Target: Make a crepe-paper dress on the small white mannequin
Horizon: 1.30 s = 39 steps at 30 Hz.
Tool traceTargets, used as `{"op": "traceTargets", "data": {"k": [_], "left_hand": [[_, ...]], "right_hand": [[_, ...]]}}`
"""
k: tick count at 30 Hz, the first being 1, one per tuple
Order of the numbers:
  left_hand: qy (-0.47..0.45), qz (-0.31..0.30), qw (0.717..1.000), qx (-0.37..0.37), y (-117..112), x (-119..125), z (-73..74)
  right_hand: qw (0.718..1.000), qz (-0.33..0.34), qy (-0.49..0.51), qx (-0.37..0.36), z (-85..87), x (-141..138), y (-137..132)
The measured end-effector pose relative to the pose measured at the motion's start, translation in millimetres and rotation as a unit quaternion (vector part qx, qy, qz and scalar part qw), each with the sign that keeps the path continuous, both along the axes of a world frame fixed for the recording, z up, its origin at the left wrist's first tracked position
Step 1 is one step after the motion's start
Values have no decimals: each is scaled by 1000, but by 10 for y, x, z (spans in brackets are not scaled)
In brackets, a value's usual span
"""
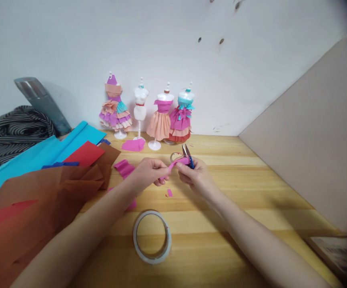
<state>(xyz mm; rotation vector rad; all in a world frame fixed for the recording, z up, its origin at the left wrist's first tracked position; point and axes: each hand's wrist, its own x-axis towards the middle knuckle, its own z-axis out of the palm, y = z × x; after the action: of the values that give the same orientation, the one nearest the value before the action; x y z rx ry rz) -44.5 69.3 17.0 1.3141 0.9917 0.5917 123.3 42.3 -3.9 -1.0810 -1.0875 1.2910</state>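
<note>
No lettering or numbers can be read

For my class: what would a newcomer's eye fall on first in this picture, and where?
Probably the four small mannequins at the back of the table, three in bright dresses. Near the centre, the left hand and right hand hold a pink strip, the right one gripping scissors too. The overlapping blue, red and brown sheets on the left also stand out.
</note>
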Motion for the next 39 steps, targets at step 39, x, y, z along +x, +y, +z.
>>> {"op": "traceTargets", "data": {"k": [39], "left_hand": [[-73, -138, 969, -194, 39, -89, -88]], "right_hand": [[997, 52, -38, 40, 43, 38, -7]]}}
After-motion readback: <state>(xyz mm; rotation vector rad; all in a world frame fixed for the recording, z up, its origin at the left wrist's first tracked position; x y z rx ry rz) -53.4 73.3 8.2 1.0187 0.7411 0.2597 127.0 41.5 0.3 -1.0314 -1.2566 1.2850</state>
